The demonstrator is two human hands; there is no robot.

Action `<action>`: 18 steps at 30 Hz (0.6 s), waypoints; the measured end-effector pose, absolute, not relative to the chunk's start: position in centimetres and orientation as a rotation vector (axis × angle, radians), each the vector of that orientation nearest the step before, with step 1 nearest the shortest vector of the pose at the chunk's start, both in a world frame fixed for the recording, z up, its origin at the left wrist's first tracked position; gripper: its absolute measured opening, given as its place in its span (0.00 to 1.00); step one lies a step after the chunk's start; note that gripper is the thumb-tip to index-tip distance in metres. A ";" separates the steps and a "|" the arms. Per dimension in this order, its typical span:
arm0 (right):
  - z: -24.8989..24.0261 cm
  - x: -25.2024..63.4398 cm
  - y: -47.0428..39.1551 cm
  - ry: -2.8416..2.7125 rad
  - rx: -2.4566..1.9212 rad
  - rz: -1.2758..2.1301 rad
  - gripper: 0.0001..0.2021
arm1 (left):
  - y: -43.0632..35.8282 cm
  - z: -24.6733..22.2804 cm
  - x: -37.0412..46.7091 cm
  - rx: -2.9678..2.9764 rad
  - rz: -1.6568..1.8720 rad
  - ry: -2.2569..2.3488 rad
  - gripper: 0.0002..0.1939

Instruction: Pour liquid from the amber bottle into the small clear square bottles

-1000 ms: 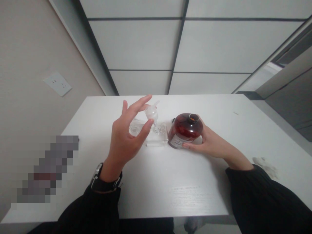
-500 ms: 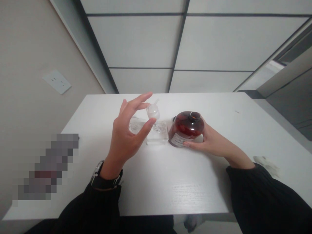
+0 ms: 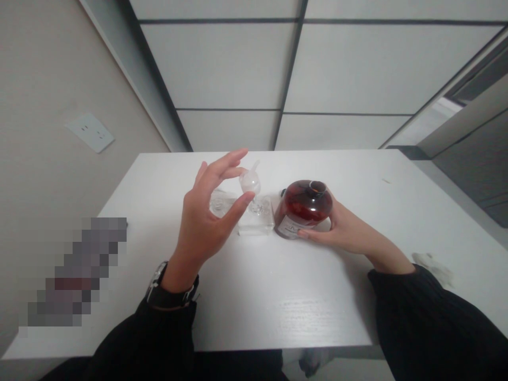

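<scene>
Between the thumb and a finger of my left hand (image 3: 212, 214) is a small clear round glass piece (image 3: 250, 182) with a thin stem pointing up. Behind and below it, a clear glass block (image 3: 256, 225) with rounded fittings on top sits on the white table (image 3: 246, 296). My right hand (image 3: 345, 227) is wrapped round a dark red-brown bottle (image 3: 304, 203) with a pale label. The bottle is tilted slightly, its open mouth facing up, just right of the glass block.
A pixelated object (image 3: 75, 275) lies at the table's left side. A pale crumpled item (image 3: 432, 267) is by my right sleeve, and a small thin scrap (image 3: 386, 181) lies at the back right. White panels stand behind the table.
</scene>
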State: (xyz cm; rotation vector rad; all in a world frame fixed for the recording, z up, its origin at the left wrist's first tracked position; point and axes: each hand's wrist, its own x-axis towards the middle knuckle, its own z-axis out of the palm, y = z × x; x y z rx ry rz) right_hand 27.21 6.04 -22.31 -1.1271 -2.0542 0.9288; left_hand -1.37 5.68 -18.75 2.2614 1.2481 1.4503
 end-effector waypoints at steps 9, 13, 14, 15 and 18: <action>-22.2 27.2 6.0 -2.063 -1.143 0.937 0.39 | 5.5 -18.7 -1.3 2.252 1.443 1.266 0.24; -22.2 27.2 6.0 -2.060 -1.136 0.929 0.41 | 5.5 -18.6 -1.3 2.256 1.447 1.281 0.23; -22.1 27.2 6.0 -2.056 -1.137 0.929 0.41 | 5.5 -18.6 -1.3 2.251 1.442 1.275 0.24; -22.1 27.2 6.0 -2.052 -1.138 0.928 0.41 | 5.5 -18.7 -1.3 2.244 1.439 1.268 0.24; -22.1 27.1 6.0 -2.043 -1.138 0.936 0.41 | 5.6 -18.7 -1.3 2.235 1.453 1.249 0.23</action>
